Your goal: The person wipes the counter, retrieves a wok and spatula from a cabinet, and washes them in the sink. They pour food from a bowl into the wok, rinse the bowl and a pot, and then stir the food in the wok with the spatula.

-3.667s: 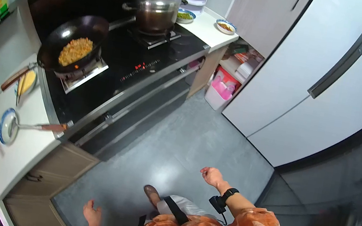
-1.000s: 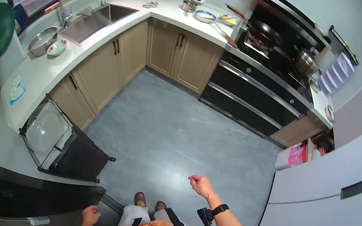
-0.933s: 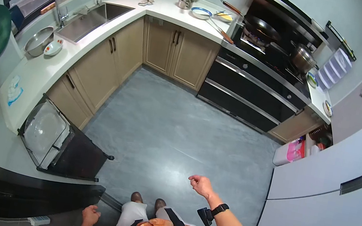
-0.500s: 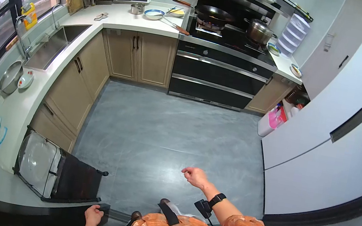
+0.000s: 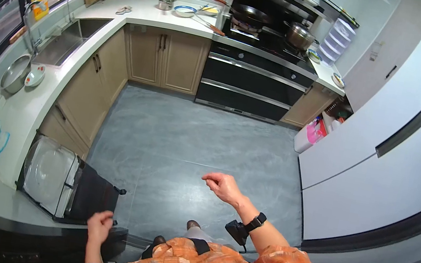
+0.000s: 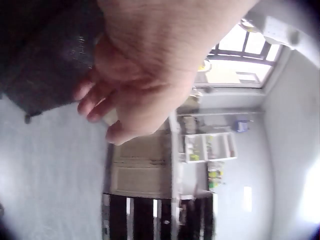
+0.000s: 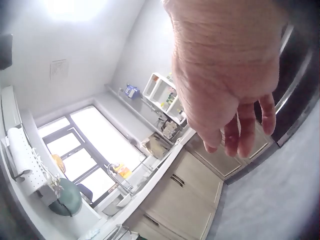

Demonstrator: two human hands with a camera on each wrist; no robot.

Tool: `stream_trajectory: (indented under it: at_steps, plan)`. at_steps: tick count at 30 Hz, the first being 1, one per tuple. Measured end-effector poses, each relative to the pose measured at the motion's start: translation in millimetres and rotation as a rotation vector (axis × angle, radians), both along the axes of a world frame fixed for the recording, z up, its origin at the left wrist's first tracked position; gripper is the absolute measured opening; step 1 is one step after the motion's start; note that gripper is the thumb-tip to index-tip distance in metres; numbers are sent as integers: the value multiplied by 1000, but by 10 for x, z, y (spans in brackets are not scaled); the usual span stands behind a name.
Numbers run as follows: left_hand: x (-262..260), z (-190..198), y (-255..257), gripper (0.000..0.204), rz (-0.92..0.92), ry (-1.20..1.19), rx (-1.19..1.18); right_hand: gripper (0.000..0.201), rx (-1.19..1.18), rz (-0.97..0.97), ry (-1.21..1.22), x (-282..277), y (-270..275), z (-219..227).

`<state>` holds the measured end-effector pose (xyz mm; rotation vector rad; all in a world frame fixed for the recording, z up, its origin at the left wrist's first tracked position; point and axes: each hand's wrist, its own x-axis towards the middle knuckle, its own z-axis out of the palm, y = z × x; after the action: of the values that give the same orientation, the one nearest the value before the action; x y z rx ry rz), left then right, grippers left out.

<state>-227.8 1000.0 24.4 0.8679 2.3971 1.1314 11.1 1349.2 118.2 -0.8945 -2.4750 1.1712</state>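
My left hand (image 5: 99, 226) hangs low at the left, holding nothing, beside the black cart with a clear lid (image 5: 48, 173). In the left wrist view, that hand (image 6: 145, 85) has its fingers loosely bent, with the grey floor below them. My right hand (image 5: 223, 188) is held out over the floor in front of my body, also with nothing in it. Its fingers (image 7: 246, 131) hang relaxed in the right wrist view. Across the room, a black wok (image 5: 251, 14) and a lidded steel pot (image 5: 299, 36) stand on the stove (image 5: 271, 43).
Counters (image 5: 91, 26) with a sink (image 5: 65, 44) run along the left and back. A steel bowl (image 5: 16, 73) and a small bowl (image 5: 35, 76) sit on the left counter. The white fridge (image 5: 381, 156) stands at right, with a pink-and-white bin (image 5: 308, 136) beside it. Grey floor (image 5: 182, 132) lies between.
I have stepped back from the stove, and the view swung past the sink side, then back toward the stove. Lately, my left hand has risen and my right hand has shifted left in view.
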Motion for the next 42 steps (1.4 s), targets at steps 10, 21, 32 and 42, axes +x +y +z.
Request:
stream_trajectory:
  at_steps: [10,21,32,42]
  plan:
    - [213,3091,718,19,-577,217,835,20,-105,-111,-119,393,147,-130]
    - [-111,3747,298,27,-1531,216,408,22,-74,-132,-214,768,341,-380]
    - [-178,3675,4,26,-1443,217,666,22,-140,-138,-162,615,322,-525]
    - [93,3552,44,29,-1375,186,996,23,-155,-106,-228,540,137,-442]
